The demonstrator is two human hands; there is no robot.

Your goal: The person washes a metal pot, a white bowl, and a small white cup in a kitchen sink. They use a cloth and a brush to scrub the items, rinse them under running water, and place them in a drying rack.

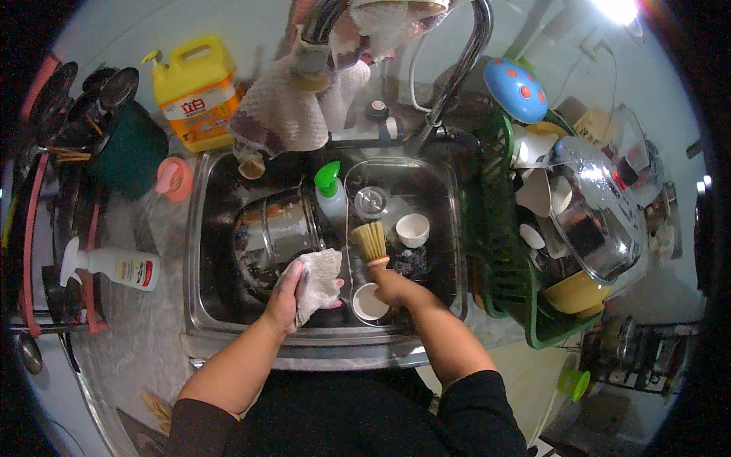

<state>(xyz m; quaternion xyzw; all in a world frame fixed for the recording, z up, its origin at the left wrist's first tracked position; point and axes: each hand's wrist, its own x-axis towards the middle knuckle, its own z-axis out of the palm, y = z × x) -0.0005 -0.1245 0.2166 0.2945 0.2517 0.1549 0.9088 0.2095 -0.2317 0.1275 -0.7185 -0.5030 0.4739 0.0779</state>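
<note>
My left hand [284,297] grips a damp off-white cloth [321,281] above the front of the steel sink [193,251]. Just behind the cloth, a shiny metal pot [282,228] lies tilted in the sink's left half. My right hand [394,285], slightly blurred, is closed around the handle of a brush [371,240] with pale bristles pointing away from me. Close by that hand are a white cup [412,230], a dark mesh scrubber [410,261] and a round white dish [370,303]. Near the pot's rim stands a pump bottle [331,197] with a green top.
A chrome faucet [457,74] and hanging cloths [280,108] overhang the sink's back. At right, a green dish basket [499,228] holds bowls and a clear container. On the left counter are a yellow detergent jug [197,94] and a spray bottle [123,267].
</note>
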